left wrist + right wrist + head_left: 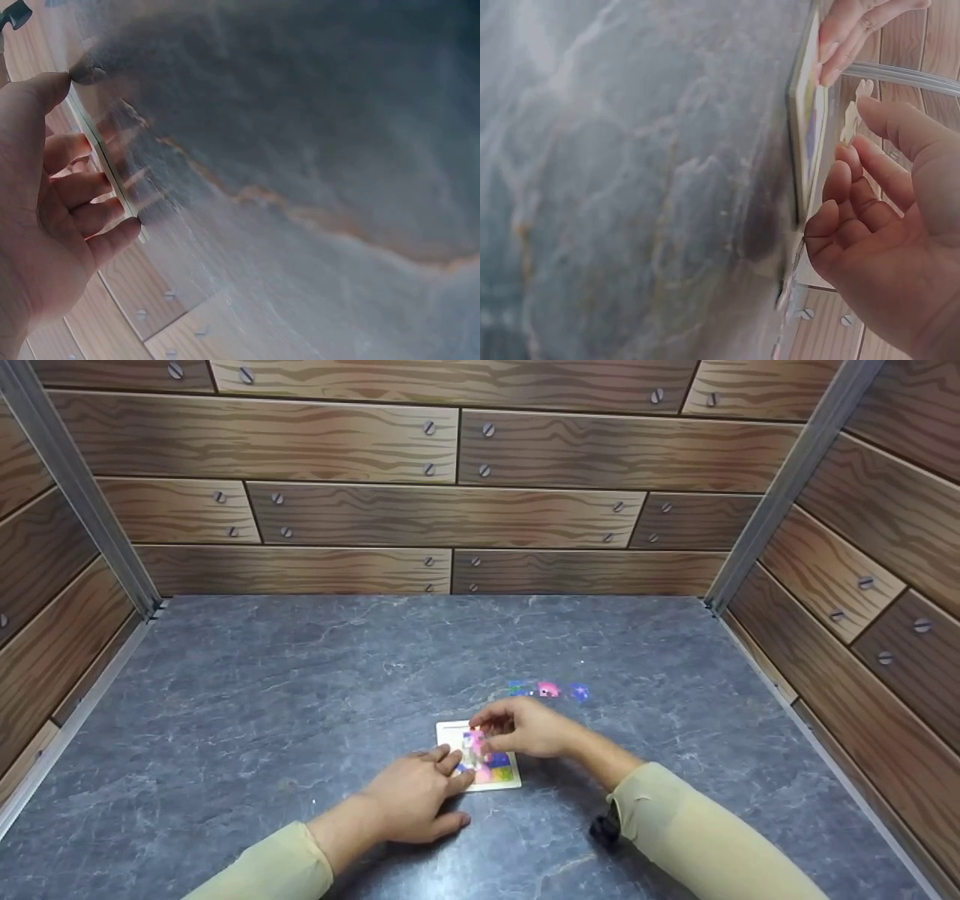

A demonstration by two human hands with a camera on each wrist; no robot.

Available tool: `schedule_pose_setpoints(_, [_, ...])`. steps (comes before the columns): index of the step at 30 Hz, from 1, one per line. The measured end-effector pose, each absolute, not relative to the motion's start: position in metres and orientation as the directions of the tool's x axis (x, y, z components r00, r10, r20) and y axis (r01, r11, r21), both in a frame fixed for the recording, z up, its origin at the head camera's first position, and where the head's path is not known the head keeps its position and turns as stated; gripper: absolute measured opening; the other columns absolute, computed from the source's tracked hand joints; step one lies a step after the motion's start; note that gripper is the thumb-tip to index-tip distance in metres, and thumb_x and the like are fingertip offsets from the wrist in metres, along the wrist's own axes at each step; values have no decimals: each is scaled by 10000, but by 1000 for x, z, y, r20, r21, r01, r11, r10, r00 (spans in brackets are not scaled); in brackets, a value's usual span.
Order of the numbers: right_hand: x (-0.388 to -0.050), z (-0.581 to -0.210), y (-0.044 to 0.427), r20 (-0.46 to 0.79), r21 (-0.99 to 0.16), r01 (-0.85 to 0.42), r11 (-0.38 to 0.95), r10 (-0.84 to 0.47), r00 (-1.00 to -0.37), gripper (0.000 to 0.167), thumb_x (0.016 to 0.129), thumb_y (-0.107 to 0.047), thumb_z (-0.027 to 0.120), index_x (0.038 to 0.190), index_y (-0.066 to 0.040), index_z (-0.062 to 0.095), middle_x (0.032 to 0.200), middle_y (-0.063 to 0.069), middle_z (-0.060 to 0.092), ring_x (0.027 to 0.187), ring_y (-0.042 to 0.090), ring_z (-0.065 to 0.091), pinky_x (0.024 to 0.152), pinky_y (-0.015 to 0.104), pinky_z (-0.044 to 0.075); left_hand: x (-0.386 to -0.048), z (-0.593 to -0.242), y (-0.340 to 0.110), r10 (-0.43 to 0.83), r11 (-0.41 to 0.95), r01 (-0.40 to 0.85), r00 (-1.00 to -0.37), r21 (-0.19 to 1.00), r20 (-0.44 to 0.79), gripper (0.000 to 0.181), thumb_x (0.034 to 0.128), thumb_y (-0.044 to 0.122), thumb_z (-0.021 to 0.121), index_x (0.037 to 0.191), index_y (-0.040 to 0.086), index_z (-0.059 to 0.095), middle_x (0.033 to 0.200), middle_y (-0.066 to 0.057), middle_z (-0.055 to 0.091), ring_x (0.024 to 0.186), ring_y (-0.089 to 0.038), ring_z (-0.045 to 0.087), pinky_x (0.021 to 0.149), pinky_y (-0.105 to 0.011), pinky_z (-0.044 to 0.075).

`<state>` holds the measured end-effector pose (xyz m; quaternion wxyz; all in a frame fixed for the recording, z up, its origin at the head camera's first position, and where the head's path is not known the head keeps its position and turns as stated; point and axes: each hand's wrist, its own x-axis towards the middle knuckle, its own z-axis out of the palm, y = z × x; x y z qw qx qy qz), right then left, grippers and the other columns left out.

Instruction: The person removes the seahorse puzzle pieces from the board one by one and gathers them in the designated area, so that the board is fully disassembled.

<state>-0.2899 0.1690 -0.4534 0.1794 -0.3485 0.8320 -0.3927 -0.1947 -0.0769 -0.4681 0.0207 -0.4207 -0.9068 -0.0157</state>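
Note:
A small white-rimmed puzzle board (448, 730) lies flat on the table in the head view, with several colourful pieces in its lower part. My left hand (411, 796) rests its straight fingertips on the board's left side; in the left wrist view that hand (45, 202) touches the board's edge. Over the board, my right hand (531, 729) pinches a pink puzzle piece (477, 740), blurred in the head view. Its pale back or edge shows between thumb and fingers in the right wrist view, where the puzzle piece (850, 124) is raised off the board (802, 142).
Beyond the right hand lie three loose puzzle pieces in a row: a green-blue piece (517, 688), a pink piece (548, 690) and a blue piece (580, 691). Wood-patterned walls (337, 514) enclose the grey marbled table (300, 675) at the back and sides.

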Motion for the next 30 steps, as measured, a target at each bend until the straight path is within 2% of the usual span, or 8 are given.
schedule_pose_setpoints(6, [-289,-444,169,41,-785,-453,422,-694,-718,329,942,-124,795,1253,-25,746,1085,67,741,930,134,631,827,289,528,-195,-468,-77,767,639,769,-639,5,60,578,1031,520,600,1470,147,640,1480,-217,604,1357,-411,588,1098,-491,509])
schedule_pose_setpoints(15, [-287,-443,175,60,-800,-438,410,-671,-739,343,950,-113,785,1274,-11,737,1117,78,740,982,166,651,895,363,563,-195,-467,-77,772,634,774,-633,7,53,580,1032,522,597,1470,144,641,1469,-223,609,1351,-413,593,1100,-492,508])
schedule_pose_setpoints(21, [-291,-446,184,97,-783,-456,424,-641,-762,341,928,-131,815,1247,-27,754,1066,76,743,939,166,638,857,351,554,-196,-467,-76,773,632,775,-632,14,51,572,1031,518,598,1465,148,646,1474,-221,606,1351,-412,593,1100,-497,507])
schedule_pose_setpoints(27, [-293,-445,198,135,-763,-474,440,-608,-782,335,921,-138,823,1236,-40,764,1114,70,762,928,158,649,834,329,557,-196,-466,-77,768,639,768,-640,34,26,585,1039,521,586,1497,160,629,1503,-228,582,1371,-414,577,1111,-508,496])
schedule_pose_setpoints(30, [-294,-445,207,138,-763,-464,451,-588,-797,323,918,-162,840,1217,-58,772,1076,66,756,902,165,644,789,318,553,-197,-466,-78,767,641,767,-642,41,20,583,1042,521,583,1499,162,628,1510,-227,576,1376,-414,573,1108,-510,498])
